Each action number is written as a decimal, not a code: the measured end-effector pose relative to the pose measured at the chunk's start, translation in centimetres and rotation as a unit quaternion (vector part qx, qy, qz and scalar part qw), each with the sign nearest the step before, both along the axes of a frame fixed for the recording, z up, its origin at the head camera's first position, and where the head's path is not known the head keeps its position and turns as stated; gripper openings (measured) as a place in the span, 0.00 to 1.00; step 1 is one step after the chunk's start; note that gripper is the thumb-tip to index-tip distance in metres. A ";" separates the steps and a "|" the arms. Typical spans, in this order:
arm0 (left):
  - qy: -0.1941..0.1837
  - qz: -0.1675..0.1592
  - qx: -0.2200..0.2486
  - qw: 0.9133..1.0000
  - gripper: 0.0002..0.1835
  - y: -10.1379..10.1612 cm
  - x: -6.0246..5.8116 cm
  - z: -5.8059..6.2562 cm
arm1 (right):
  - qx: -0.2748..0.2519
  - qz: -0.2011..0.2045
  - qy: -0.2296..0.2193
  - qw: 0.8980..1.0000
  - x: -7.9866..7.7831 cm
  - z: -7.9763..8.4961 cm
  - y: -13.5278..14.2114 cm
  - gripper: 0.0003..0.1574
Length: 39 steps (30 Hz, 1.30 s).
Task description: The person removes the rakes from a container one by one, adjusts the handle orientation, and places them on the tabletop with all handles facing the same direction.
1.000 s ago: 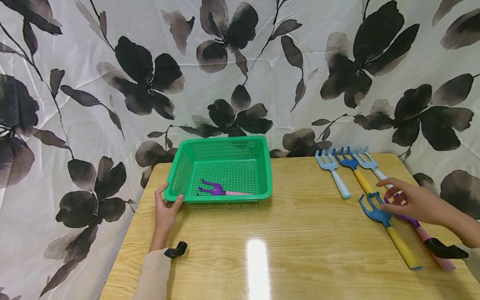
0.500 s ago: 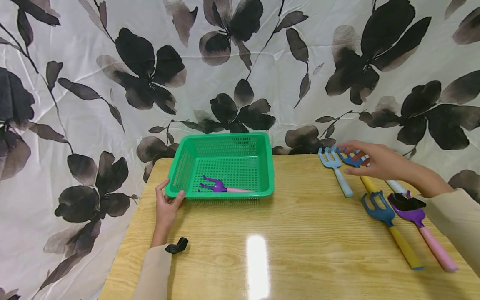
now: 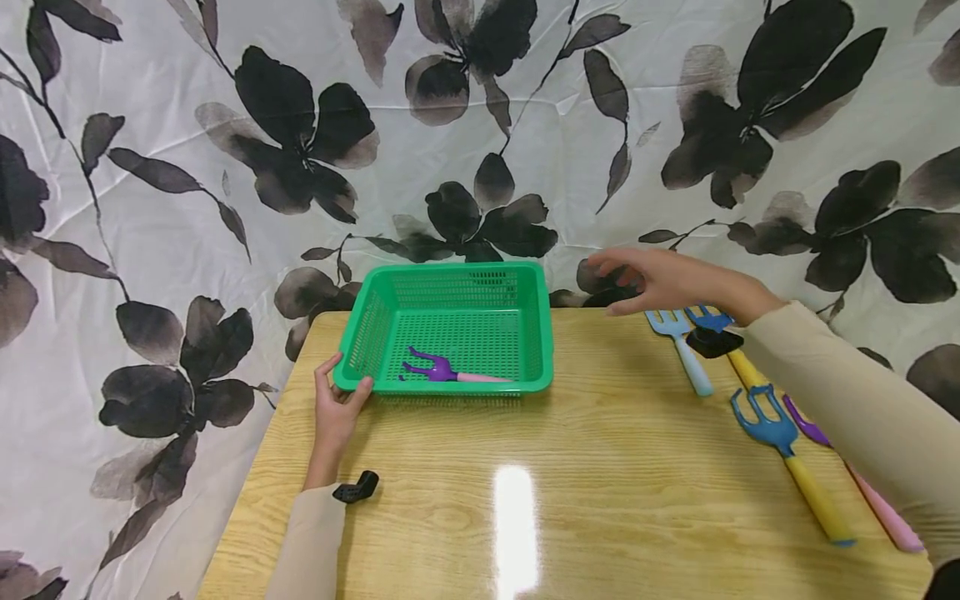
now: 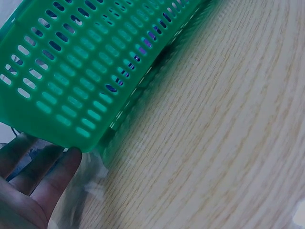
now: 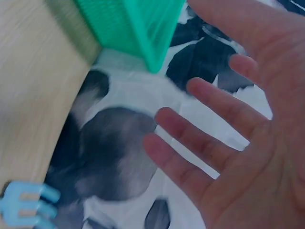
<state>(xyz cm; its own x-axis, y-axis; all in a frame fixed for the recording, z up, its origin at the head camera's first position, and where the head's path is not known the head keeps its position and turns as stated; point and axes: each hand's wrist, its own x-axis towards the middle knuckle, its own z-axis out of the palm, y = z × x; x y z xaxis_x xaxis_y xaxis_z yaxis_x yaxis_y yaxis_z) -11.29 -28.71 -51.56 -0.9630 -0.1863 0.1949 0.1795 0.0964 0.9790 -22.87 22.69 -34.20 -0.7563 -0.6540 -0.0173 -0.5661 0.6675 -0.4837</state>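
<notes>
My left hand (image 3: 336,417) holds the near left corner of a green plastic basket (image 3: 546,333), its thumb at the front side and fingers at the left side. In the left wrist view its fingers meet the slotted basket wall (image 4: 71,71). Inside the basket lies a purple hand rake (image 3: 435,368) with a pink handle. My right hand (image 3: 663,279) hovers near the table's back edge, between the basket and the garden forks, fingers spread and holding nothing. Nearest to it is a light blue hand fork (image 3: 693,367), also partly seen in the right wrist view (image 5: 28,205).
At the right lie a blue fork with a yellow handle (image 3: 742,367), a blue rake with a yellow handle (image 3: 817,500) and a purple tool with a pink handle (image 3: 885,508), partly under my sleeve. A floral cloth (image 3: 585,167) hangs behind the wooden table (image 3: 600,483).
My right hand has moved left and away from above the tools at the right, past the light blue fork towards the basket. My left hand stays at the basket's corner.
</notes>
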 end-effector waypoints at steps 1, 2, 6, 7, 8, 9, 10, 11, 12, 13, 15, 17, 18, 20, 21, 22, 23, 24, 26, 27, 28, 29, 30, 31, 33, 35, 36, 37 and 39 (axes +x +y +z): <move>-0.001 0.000 0.000 1.000 0.39 0.0 0.0 0.0 | 0.004 0.009 -0.006 1.000 -0.4 0.1 -0.7 0.47; -0.002 0.000 0.001 1.000 0.39 0.0 0.1 0.0 | 0.007 0.018 -0.015 1.000 -0.7 0.2 -1.4 0.47; -0.004 0.002 0.002 1.000 0.38 0.0 0.2 -0.1 | 0.021 0.045 -0.037 0.998 -2.0 0.2 -4.3 0.47; -0.004 0.003 0.003 1.000 0.38 0.0 0.3 -0.1 | 0.019 0.054 -0.044 0.997 -2.3 0.1 -5.1 0.47; -0.004 0.003 0.004 1.000 0.38 0.0 0.3 -0.1 | 0.017 0.062 -0.051 0.997 -2.6 0.0 -5.8 0.47; -0.004 0.002 0.004 1.000 0.38 0.0 0.3 -0.1 | 0.016 0.069 -0.056 0.996 -2.9 -0.1 -6.5 0.46; -0.003 0.002 0.004 1.000 0.38 0.0 0.4 -0.1 | 0.015 0.075 -0.063 0.995 -3.1 -0.2 -7.3 0.46; -0.003 0.001 0.003 1.000 0.38 0.0 0.4 -0.2 | 0.016 0.082 -0.066 0.994 -3.3 -0.4 -8.0 0.46; -0.002 0.000 0.003 1.000 0.38 0.0 0.4 -0.2 | 0.018 0.089 -0.068 0.994 -3.5 -0.5 -8.7 0.46; -0.002 -0.001 0.002 1.000 0.38 0.0 0.4 -0.2 | 0.023 0.094 -0.069 0.993 -3.7 -0.8 -9.4 0.46; -0.002 -0.002 0.000 1.000 0.38 0.1 0.4 -0.2 | 0.032 0.101 -0.074 0.992 -4.0 -1.1 -10.8 0.46; -0.001 -0.002 -0.003 1.000 0.38 0.0 0.4 -0.2 | 0.039 0.110 -0.080 0.990 -4.3 -1.4 -12.1 0.46; -0.003 -0.001 -0.004 1.000 0.38 0.0 0.4 -0.3 | 0.040 0.116 -0.090 0.988 -4.5 -1.6 -12.8 0.46; -0.007 0.000 -0.002 1.000 0.38 -0.2 0.2 -0.6 | 0.043 0.124 -0.105 0.986 -4.8 -1.9 -14.1 0.47; -0.010 0.002 0.000 1.000 0.38 -0.3 0.1 -0.8 | 0.045 0.127 -0.114 0.984 -5.0 -2.1 -14.8 0.47; -0.012 0.004 0.000 1.000 0.38 -0.5 -0.1 -1.2 | 0.047 0.133 -0.118 0.983 -5.3 -2.4 -15.4 0.47; -0.011 0.006 0.000 1.000 0.38 -0.6 -0.3 -1.5 | 0.048 0.138 -0.125 0.981 -5.4 -2.7 -16.0 0.47; -0.009 0.008 -0.002 1.000 0.37 -0.7 -0.5 -1.9 | 0.050 0.143 -0.130 0.980 -5.6 -3.1 -16.6 0.46; -0.003 0.011 -0.004 1.000 0.36 -1.0 -0.8 -2.6 | 0.055 0.151 -0.133 0.978 -5.9 -3.9 -17.6 0.45; -0.005 0.010 -0.006 1.000 0.36 -0.9 -0.8 -2.5 | 0.058 0.155 -0.135 0.977 -6.0 -4.2 -18.1 0.45; -0.003 0.008 -0.008 1.000 0.37 -0.8 -0.7 -2.3 | 0.061 0.159 -0.135 0.976 -6.2 -4.7 -18.6 0.44; -0.003 0.005 -0.009 1.000 0.37 -0.7 -0.6 -2.0 | 0.062 0.163 -0.137 0.975 -6.3 -5.1 -19.0 0.44; -0.004 0.003 -0.009 1.000 0.37 -0.6 -0.5 -1.7 | 0.065 0.167 -0.137 0.974 -6.3 -5.5 -19.5 0.44; -0.007 0.000 -0.007 1.000 0.37 -0.5 -0.3 -1.3 | 0.068 0.169 -0.138 0.974 -6.4 -5.8 -19.9 0.44; -0.011 -0.002 -0.003 1.000 0.38 -0.2 -0.1 -0.5 | 0.072 0.173 -0.145 0.971 -6.5 -6.5 -20.8 0.43; -0.009 0.000 -0.004 1.000 0.38 -0.2 -0.1 -0.4 | 0.079 0.178 -0.152 0.969 -6.5 -7.1 -21.5 0.42; -0.008 0.002 -0.004 1.000 0.38 -0.2 -0.2 -0.4 | 0.086 0.178 -0.156 0.968 -6.6 -7.5 -21.8 0.42; -0.008 0.003 -0.003 1.000 0.38 -0.2 -0.2 -0.4 | 0.092 0.180 -0.162 0.966 -6.5 -7.8 -22.1 0.41; -0.008 0.004 -0.005 1.000 0.38 -0.2 -0.3 -0.3 | 0.107 0.182 -0.180 0.961 -6.4 -8.4 -22.7 0.41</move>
